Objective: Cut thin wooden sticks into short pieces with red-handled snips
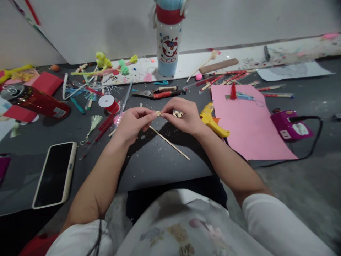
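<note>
Over the middle of the grey table, my left hand (134, 122) and my right hand (186, 115) meet fingertip to fingertip. Both pinch a little cluster of short pale wooden pieces (158, 113); its exact form is too small to make out. Several more cut stick pieces (178, 113) lie within the curl of my right hand. Just below my hands, a thin wooden stick (170, 143) rests slantwise on the table. Behind them lie pliers (160, 93) with red and black handles. A yellow glue gun (213, 121) sits beside my right wrist.
A tall water bottle (169, 42) stands at the back. Pink paper (245, 124) and a purple power box (291, 124) with a cable are on the right. At left are a red can (34, 101) lying tilted, a phone (54, 174) and a red ribbon spool (108, 103).
</note>
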Available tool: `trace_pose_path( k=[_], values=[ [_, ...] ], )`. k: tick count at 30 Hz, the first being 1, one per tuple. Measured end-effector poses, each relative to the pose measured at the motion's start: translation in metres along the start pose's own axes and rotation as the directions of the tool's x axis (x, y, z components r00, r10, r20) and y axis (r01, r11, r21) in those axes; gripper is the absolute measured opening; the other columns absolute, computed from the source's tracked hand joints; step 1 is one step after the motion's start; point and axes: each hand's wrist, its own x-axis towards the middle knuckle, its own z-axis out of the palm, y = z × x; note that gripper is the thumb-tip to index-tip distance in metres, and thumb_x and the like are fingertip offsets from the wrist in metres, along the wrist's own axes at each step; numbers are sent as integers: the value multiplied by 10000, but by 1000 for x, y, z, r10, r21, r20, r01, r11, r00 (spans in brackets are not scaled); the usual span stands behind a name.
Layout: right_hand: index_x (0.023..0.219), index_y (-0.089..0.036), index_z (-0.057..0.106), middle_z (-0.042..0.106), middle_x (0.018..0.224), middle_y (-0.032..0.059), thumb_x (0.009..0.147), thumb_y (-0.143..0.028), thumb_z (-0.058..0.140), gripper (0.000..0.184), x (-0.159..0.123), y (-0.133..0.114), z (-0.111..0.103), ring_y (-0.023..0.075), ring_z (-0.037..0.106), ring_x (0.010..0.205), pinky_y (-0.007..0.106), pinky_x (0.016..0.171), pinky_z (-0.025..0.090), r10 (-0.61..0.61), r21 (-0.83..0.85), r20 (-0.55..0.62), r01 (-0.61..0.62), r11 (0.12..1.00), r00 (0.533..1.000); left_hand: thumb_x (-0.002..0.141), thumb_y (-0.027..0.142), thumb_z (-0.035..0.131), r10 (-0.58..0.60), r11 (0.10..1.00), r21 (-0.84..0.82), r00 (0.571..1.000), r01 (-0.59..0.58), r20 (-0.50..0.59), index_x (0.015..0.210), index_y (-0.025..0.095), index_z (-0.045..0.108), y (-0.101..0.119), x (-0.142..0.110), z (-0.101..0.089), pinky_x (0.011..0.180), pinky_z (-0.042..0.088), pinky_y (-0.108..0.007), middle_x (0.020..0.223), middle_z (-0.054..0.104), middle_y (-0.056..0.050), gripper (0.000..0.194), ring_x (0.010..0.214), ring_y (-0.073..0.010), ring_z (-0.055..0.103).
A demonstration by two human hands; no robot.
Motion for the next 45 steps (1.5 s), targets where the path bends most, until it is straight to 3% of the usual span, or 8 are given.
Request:
trace_pose_path(
  k=[11, 17, 22, 31, 41, 45],
  values=[
    [787, -174, 629, 637, 744, 27, 869, -387, 553, 240, -1, 3, 2, 120, 566, 693, 270, 686, 452, 1, 28, -19, -1, 1000, 1000, 626, 332, 753, 19, 1000, -22, 1000, -19, 4, 664, 169, 683, 0, -1, 0, 377, 272, -173, 474, 480, 42, 182, 386, -29, 371],
    [850, -177, 666, 671, 805, 33, 836, -399, 599, 233, 0, 2, 0, 124, 593, 727, 269, 700, 469, 64, 45, -2, -64, 997, 998, 616, 358, 757, -8, 1000, 8, 1000, 8, 17, 678, 168, 684, 3, -2, -1, 378, 291, -177, 456, 487, 42, 213, 384, -37, 385],
    [883, -188, 710, 701, 834, 36, 834, -362, 618, 203, 0, 6, 0, 119, 621, 775, 262, 735, 488, 13, 146, 30, -17, 989, 999, 617, 342, 753, -25, 999, -27, 998, 27, 64, 658, 159, 674, 4, -3, 0, 375, 286, -176, 437, 463, 48, 203, 375, -34, 374],
    [818, -156, 730, 703, 753, 35, 786, -323, 681, 177, 1, 9, 2, 100, 626, 693, 225, 650, 493, -63, 264, -37, 71, 962, 997, 613, 326, 754, -39, 998, -46, 994, 44, 105, 650, 154, 662, 3, -3, 0, 372, 282, -177, 419, 451, 57, 198, 366, -35, 371],
    [829, -151, 721, 697, 767, 36, 799, -316, 670, 176, 2, 7, -1, 101, 614, 707, 231, 656, 478, -71, 255, 4, 68, 965, 997, 633, 341, 740, -11, 1000, 1, 994, 11, 113, 661, 160, 669, 0, -1, -1, 368, 273, -182, 434, 456, 56, 197, 366, -37, 366],
    [897, -145, 713, 689, 802, 44, 801, -360, 660, 242, 2, 6, -5, 107, 604, 720, 235, 647, 470, -51, 268, 94, 24, 963, 994, 642, 359, 740, 16, 994, 109, 994, -28, 106, 667, 158, 676, 2, -2, -3, 366, 266, -183, 455, 481, 46, 212, 377, -43, 385]
  ],
)
